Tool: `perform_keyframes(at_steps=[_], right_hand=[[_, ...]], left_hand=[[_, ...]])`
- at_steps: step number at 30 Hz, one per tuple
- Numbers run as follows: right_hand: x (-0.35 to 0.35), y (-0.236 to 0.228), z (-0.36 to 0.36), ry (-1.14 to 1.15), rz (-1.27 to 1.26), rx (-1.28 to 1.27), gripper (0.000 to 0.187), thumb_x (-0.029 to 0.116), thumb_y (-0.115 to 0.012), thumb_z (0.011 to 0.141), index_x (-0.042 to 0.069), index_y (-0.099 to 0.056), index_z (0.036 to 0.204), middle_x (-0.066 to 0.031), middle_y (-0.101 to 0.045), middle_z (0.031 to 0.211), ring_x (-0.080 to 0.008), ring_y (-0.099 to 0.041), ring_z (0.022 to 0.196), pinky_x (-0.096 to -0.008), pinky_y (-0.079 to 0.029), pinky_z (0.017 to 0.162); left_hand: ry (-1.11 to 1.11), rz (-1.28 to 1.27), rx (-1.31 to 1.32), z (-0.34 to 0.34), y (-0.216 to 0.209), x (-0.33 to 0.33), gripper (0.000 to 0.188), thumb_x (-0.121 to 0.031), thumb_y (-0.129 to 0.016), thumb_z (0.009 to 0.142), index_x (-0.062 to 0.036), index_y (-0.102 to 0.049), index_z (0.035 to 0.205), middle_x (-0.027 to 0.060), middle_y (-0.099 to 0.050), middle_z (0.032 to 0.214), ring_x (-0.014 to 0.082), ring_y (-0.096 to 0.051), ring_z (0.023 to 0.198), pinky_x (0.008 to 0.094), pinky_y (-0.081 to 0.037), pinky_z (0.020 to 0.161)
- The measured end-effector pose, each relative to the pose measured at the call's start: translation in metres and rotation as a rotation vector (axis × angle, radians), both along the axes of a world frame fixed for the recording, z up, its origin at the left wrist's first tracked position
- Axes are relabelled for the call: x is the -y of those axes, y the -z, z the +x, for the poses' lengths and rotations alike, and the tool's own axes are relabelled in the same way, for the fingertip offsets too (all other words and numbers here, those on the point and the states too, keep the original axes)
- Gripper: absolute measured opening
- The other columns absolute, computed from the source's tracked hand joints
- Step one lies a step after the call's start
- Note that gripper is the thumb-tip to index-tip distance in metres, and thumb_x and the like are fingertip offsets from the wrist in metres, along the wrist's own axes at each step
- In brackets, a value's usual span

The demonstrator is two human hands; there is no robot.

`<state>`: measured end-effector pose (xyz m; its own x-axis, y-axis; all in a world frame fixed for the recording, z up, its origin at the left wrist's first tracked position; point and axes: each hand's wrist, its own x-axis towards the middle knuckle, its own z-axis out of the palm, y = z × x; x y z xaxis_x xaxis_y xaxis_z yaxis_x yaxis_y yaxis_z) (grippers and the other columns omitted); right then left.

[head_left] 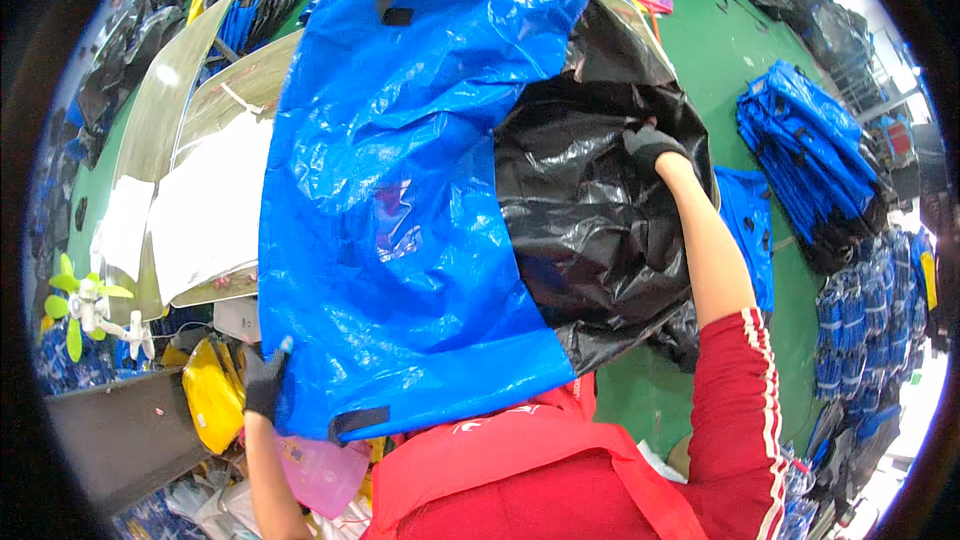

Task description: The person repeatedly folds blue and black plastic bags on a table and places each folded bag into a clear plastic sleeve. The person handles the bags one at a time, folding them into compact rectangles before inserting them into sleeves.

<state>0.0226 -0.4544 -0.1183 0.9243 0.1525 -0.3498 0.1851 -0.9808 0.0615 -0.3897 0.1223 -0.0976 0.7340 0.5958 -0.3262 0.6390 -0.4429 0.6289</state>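
Note:
A large blue plastic-sheet bag with a shiny black inner side lies spread out in front of me. Black straps show at its far and near edges. At its near left edge, my left hand, in a dark glove, grips the blue sheet, a fingertip showing over the edge. My right hand, in a dark glove with bare fingertips, reaches onto the black part near its right rim. Its fingers are curled against the black sheet, pinching a fold.
White sheets cover a pale worktable at left, beside a small green-bladed fan. A yellow bag hangs near a metal beam. Stacked blue bags and bundled blue pieces stand at right on the green floor.

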Motion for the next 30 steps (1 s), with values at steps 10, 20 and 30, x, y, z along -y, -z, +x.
perform_keyframes(at_steps=[10,20,30], right_hand=[[0.005,-0.015,-0.023,0.507,0.138,0.006,0.097,0.066,-0.033,0.085,0.0,-0.006,0.151,-0.0271,-0.042,0.142,-0.0423,-0.04,0.132,-0.0656,-0.013,0.109],[-0.123,-0.096,-0.022,-0.127,0.205,0.343,0.068,0.058,-0.049,0.087,0.015,-0.044,0.14,-0.0257,-0.063,0.113,-0.0394,-0.062,0.106,-0.0489,-0.047,0.093],[-0.116,-0.027,-0.009,-0.284,0.672,-0.025,0.086,0.067,-0.049,0.085,0.017,-0.025,0.151,-0.0205,-0.042,0.144,-0.0354,-0.043,0.132,-0.0459,-0.03,0.11]], left_hand=[[0.244,0.642,-0.463,-0.023,-0.032,-0.014,0.076,-0.038,-0.075,0.074,0.0042,-0.047,0.131,0.0256,-0.058,0.122,0.0438,-0.056,0.111,0.0468,-0.044,0.096],[0.96,0.652,0.985,0.137,-0.016,0.233,0.074,-0.044,-0.066,0.082,-0.008,-0.037,0.14,0.0243,-0.033,0.145,0.048,-0.029,0.135,0.0695,-0.017,0.108],[1.579,0.439,0.542,0.137,0.055,0.273,0.024,-0.017,-0.049,0.087,-0.0079,-0.064,0.104,0.0145,-0.06,0.121,0.0269,-0.061,0.1,0.0405,-0.054,0.064]])
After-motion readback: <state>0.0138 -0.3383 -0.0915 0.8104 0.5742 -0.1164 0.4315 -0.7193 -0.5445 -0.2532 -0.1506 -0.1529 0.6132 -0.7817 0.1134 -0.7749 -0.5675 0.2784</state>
